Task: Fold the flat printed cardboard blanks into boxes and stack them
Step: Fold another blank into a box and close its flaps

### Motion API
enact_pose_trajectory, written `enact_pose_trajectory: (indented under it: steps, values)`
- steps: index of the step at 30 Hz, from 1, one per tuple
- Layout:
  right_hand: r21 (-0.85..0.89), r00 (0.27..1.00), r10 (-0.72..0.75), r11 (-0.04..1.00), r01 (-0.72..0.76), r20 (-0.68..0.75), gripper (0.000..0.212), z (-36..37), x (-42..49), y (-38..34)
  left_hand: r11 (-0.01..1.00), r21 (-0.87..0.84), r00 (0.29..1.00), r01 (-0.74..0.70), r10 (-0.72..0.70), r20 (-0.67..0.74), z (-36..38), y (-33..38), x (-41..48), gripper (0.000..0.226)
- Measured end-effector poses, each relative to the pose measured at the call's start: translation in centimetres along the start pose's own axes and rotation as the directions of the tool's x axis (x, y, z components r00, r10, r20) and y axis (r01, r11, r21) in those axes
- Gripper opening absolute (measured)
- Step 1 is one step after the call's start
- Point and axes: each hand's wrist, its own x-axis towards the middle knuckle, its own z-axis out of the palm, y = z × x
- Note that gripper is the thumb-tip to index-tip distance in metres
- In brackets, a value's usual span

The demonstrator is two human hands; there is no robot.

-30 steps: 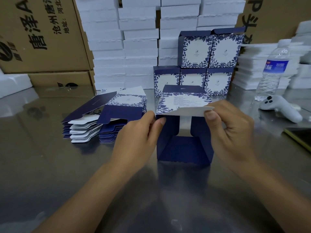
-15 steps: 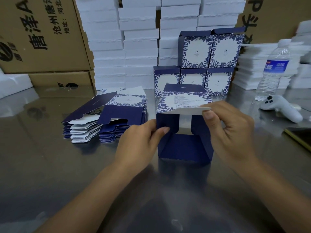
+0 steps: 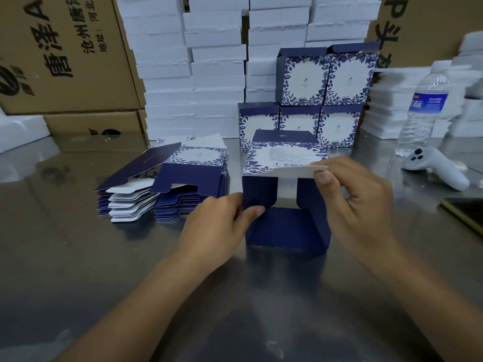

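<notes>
The half-folded box stands on the steel counter at the middle of the view, directly in front of the person, with its open end facing them and its printed blue-and-white panel on top. Two navy side flaps are turned inward across the opening, a navy flap lies flat on the counter below it, and a white-backed top flap juts out above it. The left hand has its grip clamped on the left side flap, thumb in front and fingers behind its lower edge. The right hand has its grip closed on the right end of the top flap, pinching it between thumb and forefinger, with the other fingers curled beneath. Just left of the box, touching the counter, lie two fanned piles of flat blanks, navy and white edges showing. Just behind the box is the stack of finished boxes, three in a row with two more on top. Tall columns of white foam cases rise behind those, and brown cartons with printed characters fill the far left. To the right stand a water bottle and, nearer, a white controller; a dark phone lies at the right edge.
</notes>
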Motion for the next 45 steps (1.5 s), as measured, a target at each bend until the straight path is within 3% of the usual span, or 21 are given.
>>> enact_pose_trajectory:
  steps: [7,13,16,22,27,32,38,45]
  values:
    - [0.01,1.0,-0.01,1.0,0.01,-0.009,0.058,0.0,0.0,0.0,0.997,0.071,0.987,0.005,-0.017,0.162,0.2,-0.5,-0.2,0.043]
    - [-0.017,1.0,-0.015,1.0,0.015,-0.001,0.053,0.0,0.1,0.0,0.997,0.077,0.987,-0.008,-0.004,0.158,0.2,-0.5,0.0,0.041]
    - [-0.011,1.0,-0.03,0.999,0.031,0.005,0.041,-0.1,0.1,-0.1,0.996,0.093,0.987,0.0,-0.015,0.158,0.2,-0.5,0.0,0.042]
    - [-0.013,1.0,-0.015,1.0,0.015,0.012,0.053,0.0,0.0,0.1,0.98,0.2,0.954,-0.007,-0.053,0.295,0.4,-1.0,-0.1,0.036]
    - [-0.015,1.0,-0.007,1.0,0.007,0.018,0.055,0.0,0.0,0.0,0.986,0.168,0.964,0.004,-0.048,0.26,0.5,-1.2,0.0,0.036]
    - [-0.017,1.0,0.001,1.0,0.0,0.018,0.057,0.0,0.0,-0.1,0.946,0.303,0.944,-0.118,0.012,0.33,0.0,-1.7,0.3,0.033]
    - [0.011,1.0,0.014,1.0,-0.014,0.008,0.049,-0.1,0.0,0.0,0.978,0.163,0.938,-0.13,0.068,0.339,0.0,-2.4,0.5,0.028]
    - [0.021,1.0,-0.01,1.0,0.009,0.008,0.056,-0.3,0.2,0.3,0.993,0.062,0.939,-0.098,0.072,0.336,-0.3,-2.7,0.5,0.037]
